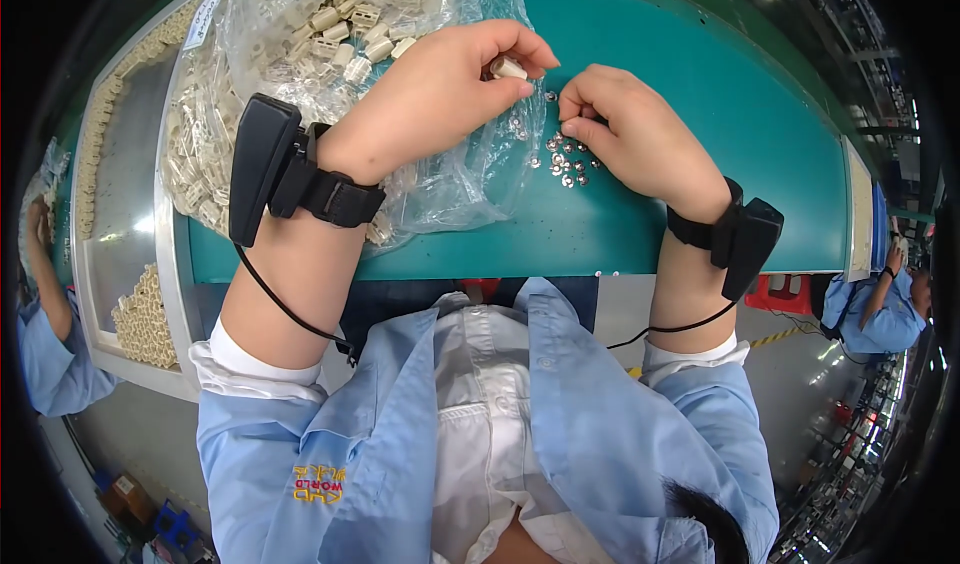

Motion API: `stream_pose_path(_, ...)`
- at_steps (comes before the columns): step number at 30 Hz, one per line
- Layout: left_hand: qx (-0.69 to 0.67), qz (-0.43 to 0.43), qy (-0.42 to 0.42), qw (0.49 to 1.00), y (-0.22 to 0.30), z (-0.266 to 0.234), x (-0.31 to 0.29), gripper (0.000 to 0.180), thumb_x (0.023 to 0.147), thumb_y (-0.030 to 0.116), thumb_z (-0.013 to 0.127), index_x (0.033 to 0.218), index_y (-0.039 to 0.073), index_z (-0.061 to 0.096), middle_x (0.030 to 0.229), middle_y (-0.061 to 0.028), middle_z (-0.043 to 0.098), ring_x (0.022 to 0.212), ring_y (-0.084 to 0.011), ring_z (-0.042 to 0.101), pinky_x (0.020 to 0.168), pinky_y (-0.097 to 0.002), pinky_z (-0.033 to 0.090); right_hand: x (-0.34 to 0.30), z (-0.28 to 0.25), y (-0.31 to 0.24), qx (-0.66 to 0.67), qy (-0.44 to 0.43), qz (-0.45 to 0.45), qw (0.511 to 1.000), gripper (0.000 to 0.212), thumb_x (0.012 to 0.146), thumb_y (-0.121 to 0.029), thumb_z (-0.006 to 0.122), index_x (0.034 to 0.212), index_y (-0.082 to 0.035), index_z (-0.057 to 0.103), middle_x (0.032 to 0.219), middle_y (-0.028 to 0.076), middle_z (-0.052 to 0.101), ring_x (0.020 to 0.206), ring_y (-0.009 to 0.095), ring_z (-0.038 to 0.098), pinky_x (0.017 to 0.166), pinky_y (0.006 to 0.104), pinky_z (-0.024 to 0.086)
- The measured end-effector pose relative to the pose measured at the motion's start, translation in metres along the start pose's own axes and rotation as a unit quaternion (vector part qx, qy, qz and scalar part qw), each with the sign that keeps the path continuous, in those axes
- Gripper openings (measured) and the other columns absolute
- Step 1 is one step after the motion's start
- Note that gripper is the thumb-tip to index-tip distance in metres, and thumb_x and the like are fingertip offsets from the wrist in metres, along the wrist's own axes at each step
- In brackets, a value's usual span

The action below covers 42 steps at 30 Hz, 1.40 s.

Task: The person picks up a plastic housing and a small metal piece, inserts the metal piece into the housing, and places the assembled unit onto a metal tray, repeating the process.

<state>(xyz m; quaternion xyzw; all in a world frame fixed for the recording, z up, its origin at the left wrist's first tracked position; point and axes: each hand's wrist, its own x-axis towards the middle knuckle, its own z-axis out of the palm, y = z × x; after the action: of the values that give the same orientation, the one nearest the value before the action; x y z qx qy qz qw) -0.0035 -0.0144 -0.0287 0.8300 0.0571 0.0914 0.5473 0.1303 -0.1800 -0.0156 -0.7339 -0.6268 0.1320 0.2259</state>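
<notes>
My left hand [468,72] grips a small cream plastic housing [508,69] between thumb and fingers. Just to the right, my right hand [622,129] has its thumb and fingertips pinched together; whatever they hold, if anything, is too small to see. Under and beside those fingertips several tiny shiny metal pieces [568,164] lie scattered on the green table [690,74]. A clear plastic bag [470,179] filled with cream housings [330,29] spreads beneath my left wrist and forearm.
At the left stands a metal-edged tray [128,219] with rows and a heap of cream parts [147,319]. Other people in blue work at the far left and far right. A red stool [778,294] is on the floor beyond the table's right front edge.
</notes>
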Motion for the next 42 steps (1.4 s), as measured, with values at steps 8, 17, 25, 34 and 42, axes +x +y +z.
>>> stream_pose_path(8,-0.065,-0.012,-0.017,0.998,-0.002,0.001,0.001,0.026,0.087,0.001,0.052,0.113,0.002,0.055,0.099,-0.0041,0.061,0.091,-0.0086,0.056,0.08,-0.0217,0.046,0.0,-0.006,0.001,0.134,0.04,0.063,0.988,0.005,0.085,-0.004,0.056,0.088,0.0,0.055,0.079,0.003,0.054,0.072,0.01,0.051,0.064,0.025,0.042)
stream_pose_path(17,-0.08,0.063,0.046,0.994,-0.016,0.006,0.002,0.025,0.086,0.01,0.057,0.111,0.003,0.054,0.088,-0.0056,0.064,0.078,-0.01,0.059,0.071,-0.0236,0.047,0.005,-0.004,0.002,0.115,-0.008,0.122,0.986,0.014,0.088,-0.005,0.054,0.099,-0.001,0.061,0.081,0.004,0.059,0.073,0.008,0.053,0.064,0.0221,0.043)
stream_pose_path(25,-0.1,0.012,0.017,0.995,-0.007,0.005,0.0,0.026,0.086,0.009,0.058,0.11,0.002,0.053,0.084,-0.0053,0.064,0.075,-0.0096,0.059,0.068,-0.0233,0.047,0.005,0.003,0.007,0.126,0.056,0.08,0.987,0.012,0.088,-0.005,0.054,0.096,-0.001,0.061,0.079,0.002,0.059,0.069,0.007,0.051,0.061,0.0219,0.042)
stream_pose_path(34,-0.102,0.002,0.016,0.995,-0.007,0.004,0.0,0.024,0.085,0.011,0.061,0.106,0.002,0.054,0.074,-0.0036,0.061,0.068,-0.0091,0.058,0.062,-0.0232,0.046,0.004,0.002,0.006,0.112,0.036,0.042,0.992,0.011,0.088,-0.005,0.054,0.096,-0.001,0.06,0.076,-0.001,0.055,0.068,0.005,0.048,0.059,0.0203,0.04)
stream_pose_path(42,-0.045,0.024,0.029,0.998,-0.005,0.001,-0.001,0.025,0.083,0.014,0.063,0.104,0.002,0.056,0.072,-0.0036,0.061,0.068,-0.0096,0.058,0.061,-0.0235,0.045,0.003,0.0,0.005,0.147,0.004,0.096,0.984,0.007,0.085,-0.006,0.057,0.089,-0.001,0.058,0.074,-0.002,0.054,0.065,0.003,0.047,0.056,0.019,0.039)
